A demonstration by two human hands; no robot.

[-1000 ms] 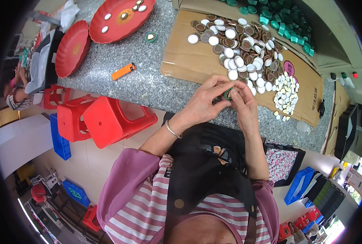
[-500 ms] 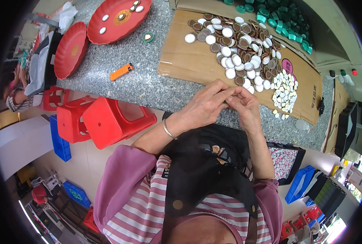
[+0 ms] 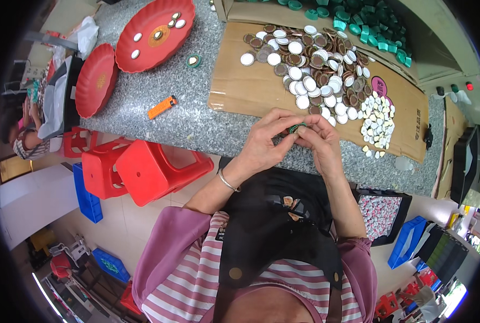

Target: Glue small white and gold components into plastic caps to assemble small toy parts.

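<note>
Between my fingertips, over the near edge of the grey stone counter [image 3: 207, 125], is a small green fluted cup [image 3: 296, 128]. My left hand [image 3: 268, 141] pinches it from one side and my right hand [image 3: 323, 140] from the other; its inside is mostly covered by the fingers. Just beyond, a flat cardboard sheet [image 3: 234, 89] bears a heap of round scalloped discs [image 3: 321, 64], some white side up, some brown. Right of the heap lies a pile of small cream and white heart-shaped pieces [image 3: 377, 124].
Green cups [image 3: 366, 32] fill a shelf at the back right. An orange lighter [image 3: 161, 107], a filled green cup [image 3: 193, 60] and two red scalloped trays [image 3: 143, 24] occupy the left. Red stools [image 3: 154, 169] stand below; another person's arm [image 3: 32, 116] shows far left.
My hands have turned and parted slightly, so the green cup between the fingertips now shows. The whole view has shifted a little.
</note>
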